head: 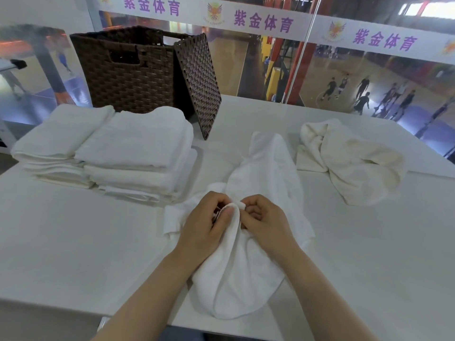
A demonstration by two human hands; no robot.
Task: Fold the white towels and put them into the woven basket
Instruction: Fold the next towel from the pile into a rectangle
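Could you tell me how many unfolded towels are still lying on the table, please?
2. One crumpled towel is in front, gripped by the left hand and right hand; another crumpled towel lies further right.

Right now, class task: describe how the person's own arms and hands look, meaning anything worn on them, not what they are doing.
Both forearms are bare up to the frame edge, with no sleeves showing. The left hand and right hand wear no gloves, and no rings, watch or bracelet are visible.

Two loose towels [258,173] [349,158], two folded stacks [61,141] [140,153], one basket [128,70], one lid [199,82], two hands [206,222] [266,222]
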